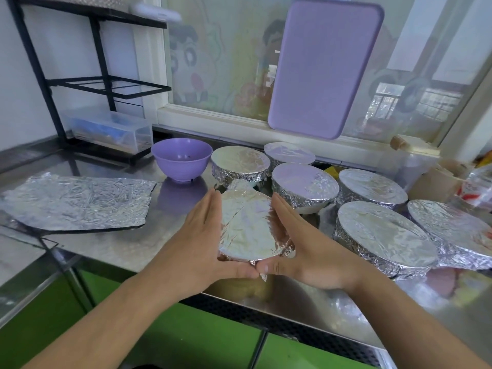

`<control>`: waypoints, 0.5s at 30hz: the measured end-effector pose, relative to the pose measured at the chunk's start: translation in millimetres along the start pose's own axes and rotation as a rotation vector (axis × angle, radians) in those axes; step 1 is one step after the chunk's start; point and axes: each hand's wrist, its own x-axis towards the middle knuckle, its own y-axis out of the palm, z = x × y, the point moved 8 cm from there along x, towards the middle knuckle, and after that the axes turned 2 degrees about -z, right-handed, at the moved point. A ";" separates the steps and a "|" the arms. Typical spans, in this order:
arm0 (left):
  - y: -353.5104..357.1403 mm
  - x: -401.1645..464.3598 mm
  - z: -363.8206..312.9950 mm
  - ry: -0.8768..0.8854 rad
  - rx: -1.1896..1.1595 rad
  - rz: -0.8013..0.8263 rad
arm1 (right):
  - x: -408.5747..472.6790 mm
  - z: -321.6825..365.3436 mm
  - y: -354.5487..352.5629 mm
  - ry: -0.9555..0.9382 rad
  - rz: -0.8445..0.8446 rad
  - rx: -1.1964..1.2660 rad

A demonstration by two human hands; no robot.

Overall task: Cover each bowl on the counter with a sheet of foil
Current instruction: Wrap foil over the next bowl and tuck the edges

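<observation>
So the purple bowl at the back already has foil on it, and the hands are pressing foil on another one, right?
Not quite. The head view shows the purple bowl open, with no foil. The rest holds: the left hand and right hand press foil onto the bowl between them.

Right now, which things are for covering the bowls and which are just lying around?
For the job:
- foil-covered bowl pressed between the left hand and right hand
- uncovered purple bowl
- spare foil sheet
- finished covered bowls

Just lying about:
- purple cutting board
- clear plastic box
- black rack
</observation>
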 end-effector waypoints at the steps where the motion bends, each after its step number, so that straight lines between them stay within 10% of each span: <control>1: 0.1 -0.4 1.1 0.000 -0.007 -0.002 | 0.2 -1.3 0.0 0.004 -0.021 -0.002; 15: -4.2 -2.9 10.1 0.012 -0.326 -0.046 | -9.7 11.9 3.0 0.031 -0.067 -0.061</control>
